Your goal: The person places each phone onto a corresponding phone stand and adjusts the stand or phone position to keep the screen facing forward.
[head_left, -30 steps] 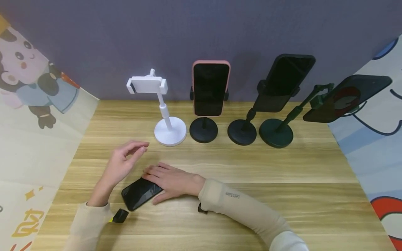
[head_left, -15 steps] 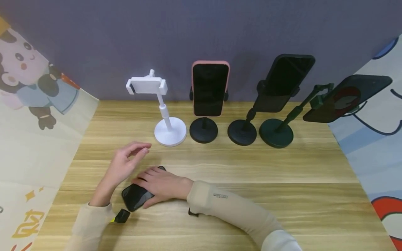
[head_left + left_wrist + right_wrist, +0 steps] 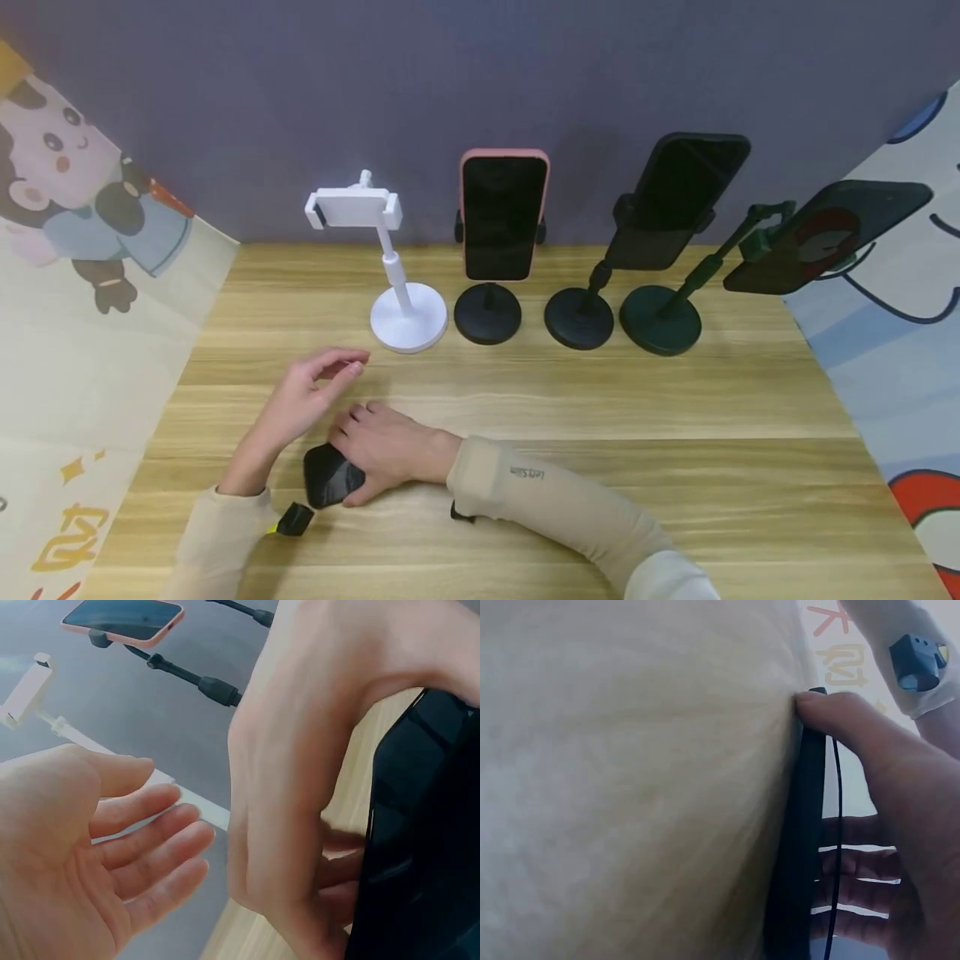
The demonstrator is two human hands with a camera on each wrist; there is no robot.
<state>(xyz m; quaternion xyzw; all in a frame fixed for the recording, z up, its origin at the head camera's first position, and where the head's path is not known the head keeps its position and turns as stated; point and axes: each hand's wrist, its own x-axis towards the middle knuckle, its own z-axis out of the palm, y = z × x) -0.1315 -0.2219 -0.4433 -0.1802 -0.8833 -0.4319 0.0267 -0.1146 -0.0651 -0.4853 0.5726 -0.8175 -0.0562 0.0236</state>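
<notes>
A black smartphone (image 3: 328,478) lies at the front left of the wooden table, partly covered by my right hand (image 3: 392,446). That hand grips it across its width, the thumb at the near edge and the fingers bent over the far one. Seen from the right wrist, the phone (image 3: 799,840) shows edge-on between thumb and fingers. My left hand (image 3: 303,398) hovers just beyond the phone, holding nothing. Its fingers are loosely bent in the left wrist view, palm (image 3: 52,862) showing. Behind it stands a white phone stand (image 3: 408,318) with no phone in its clamp.
To the right of the white stand, a pink-cased phone (image 3: 506,218) sits on a black stand (image 3: 487,317). Further right, a second black stand (image 3: 579,320) and a dark green stand (image 3: 660,322) each hold a dark phone. A grey panel (image 3: 420,92) closes off the back.
My right hand has slid left over the phone, and its fingers have bent round the edges. The phone has shifted and turned slightly. My left hand has moved only a little.
</notes>
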